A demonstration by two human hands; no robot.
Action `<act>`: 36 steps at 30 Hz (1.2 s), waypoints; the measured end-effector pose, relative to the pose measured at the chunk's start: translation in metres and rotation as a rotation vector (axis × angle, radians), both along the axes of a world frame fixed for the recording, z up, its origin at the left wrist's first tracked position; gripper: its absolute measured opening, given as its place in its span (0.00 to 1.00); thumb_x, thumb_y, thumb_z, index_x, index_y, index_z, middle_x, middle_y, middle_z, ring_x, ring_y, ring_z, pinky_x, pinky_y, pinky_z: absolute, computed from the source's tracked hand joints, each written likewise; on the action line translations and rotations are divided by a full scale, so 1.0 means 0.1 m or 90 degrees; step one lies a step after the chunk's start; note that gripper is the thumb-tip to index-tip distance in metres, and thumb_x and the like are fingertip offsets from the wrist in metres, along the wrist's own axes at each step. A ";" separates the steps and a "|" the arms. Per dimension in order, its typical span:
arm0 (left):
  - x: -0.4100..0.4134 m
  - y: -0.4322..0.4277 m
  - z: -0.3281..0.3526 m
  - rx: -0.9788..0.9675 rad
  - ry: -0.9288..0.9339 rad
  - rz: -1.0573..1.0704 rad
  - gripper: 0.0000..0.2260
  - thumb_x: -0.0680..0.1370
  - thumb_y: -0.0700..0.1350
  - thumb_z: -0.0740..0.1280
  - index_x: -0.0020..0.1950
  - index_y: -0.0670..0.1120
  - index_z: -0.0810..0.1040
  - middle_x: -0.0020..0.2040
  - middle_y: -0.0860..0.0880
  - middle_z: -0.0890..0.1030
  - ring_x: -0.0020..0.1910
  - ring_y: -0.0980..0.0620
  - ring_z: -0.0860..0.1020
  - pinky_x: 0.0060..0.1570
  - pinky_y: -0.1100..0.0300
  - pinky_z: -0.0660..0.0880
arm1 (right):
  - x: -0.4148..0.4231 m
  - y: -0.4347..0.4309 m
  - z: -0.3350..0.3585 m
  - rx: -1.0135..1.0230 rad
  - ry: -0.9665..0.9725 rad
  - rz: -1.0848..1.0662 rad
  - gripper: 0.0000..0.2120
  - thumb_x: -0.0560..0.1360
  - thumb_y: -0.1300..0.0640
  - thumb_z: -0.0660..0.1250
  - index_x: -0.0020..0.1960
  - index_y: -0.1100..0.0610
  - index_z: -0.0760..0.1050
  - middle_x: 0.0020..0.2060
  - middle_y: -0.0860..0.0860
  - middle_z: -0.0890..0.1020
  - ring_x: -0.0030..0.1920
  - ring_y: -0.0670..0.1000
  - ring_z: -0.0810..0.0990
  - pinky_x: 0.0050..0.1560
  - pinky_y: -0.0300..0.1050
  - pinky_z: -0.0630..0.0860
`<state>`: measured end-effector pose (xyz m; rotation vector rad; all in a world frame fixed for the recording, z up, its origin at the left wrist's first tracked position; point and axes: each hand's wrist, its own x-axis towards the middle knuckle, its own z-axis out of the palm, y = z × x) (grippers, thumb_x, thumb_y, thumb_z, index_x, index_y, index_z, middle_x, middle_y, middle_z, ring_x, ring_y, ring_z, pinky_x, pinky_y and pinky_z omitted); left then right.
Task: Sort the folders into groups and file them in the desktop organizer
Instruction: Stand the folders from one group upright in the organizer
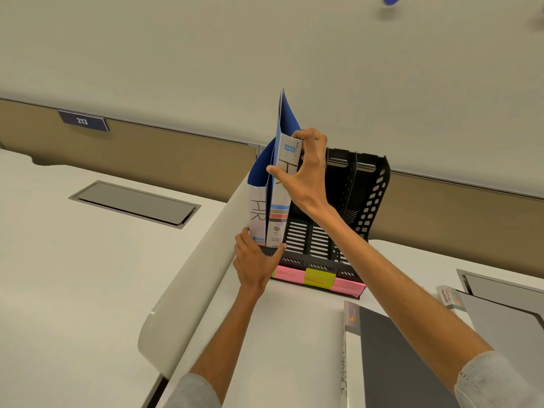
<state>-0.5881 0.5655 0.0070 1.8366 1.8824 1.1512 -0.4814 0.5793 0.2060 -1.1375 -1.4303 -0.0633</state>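
A black desktop organizer with slotted compartments stands on the white desk, pink and yellow labels stuck along its front. Two blue folders with white spines marked "HR" stand upright in its leftmost compartment: a shorter one on the left and a taller one beside it. My right hand pinches the top of the taller folder's spine. My left hand rests on the organizer's front left corner, its fingers touching the folders' bottom edges. The other compartments hold nothing.
A dark grey folder with a white spine lies flat on the desk at lower right, another grey folder further right. A curved white divider runs along the organizer's left side. A cable hatch sits in the left desk.
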 end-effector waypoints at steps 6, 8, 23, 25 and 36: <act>0.04 0.04 0.07 -0.030 0.007 0.004 0.42 0.66 0.67 0.71 0.70 0.42 0.64 0.60 0.44 0.75 0.55 0.45 0.75 0.49 0.53 0.76 | 0.01 0.01 -0.01 0.008 0.006 0.008 0.29 0.66 0.61 0.79 0.61 0.65 0.69 0.62 0.63 0.67 0.60 0.27 0.63 0.50 0.21 0.71; 0.05 0.06 0.06 -0.026 0.005 0.005 0.41 0.67 0.66 0.71 0.69 0.42 0.64 0.59 0.43 0.75 0.54 0.46 0.75 0.48 0.54 0.76 | 0.02 0.01 -0.01 0.007 0.010 0.008 0.29 0.66 0.60 0.79 0.61 0.64 0.69 0.62 0.62 0.66 0.60 0.27 0.63 0.51 0.22 0.72; 0.04 0.07 0.08 -0.054 0.044 0.033 0.42 0.66 0.72 0.68 0.66 0.43 0.65 0.56 0.44 0.74 0.52 0.46 0.76 0.46 0.52 0.77 | 0.04 -0.01 -0.03 -0.029 -0.016 0.011 0.31 0.67 0.56 0.79 0.62 0.62 0.68 0.60 0.57 0.68 0.56 0.44 0.69 0.48 0.27 0.76; 0.03 0.08 0.08 -0.048 0.006 0.017 0.41 0.65 0.72 0.69 0.64 0.44 0.65 0.56 0.45 0.75 0.51 0.46 0.76 0.44 0.53 0.77 | 0.06 -0.03 0.01 -0.049 -0.052 0.011 0.31 0.67 0.54 0.79 0.62 0.61 0.68 0.60 0.57 0.70 0.55 0.46 0.71 0.44 0.25 0.75; -0.11 0.13 0.09 -0.057 -0.127 -0.051 0.35 0.62 0.66 0.76 0.59 0.49 0.68 0.56 0.48 0.79 0.52 0.48 0.79 0.42 0.59 0.73 | 0.03 -0.12 0.12 -0.067 -0.095 -0.055 0.20 0.71 0.46 0.74 0.51 0.59 0.71 0.44 0.49 0.75 0.44 0.47 0.76 0.38 0.31 0.73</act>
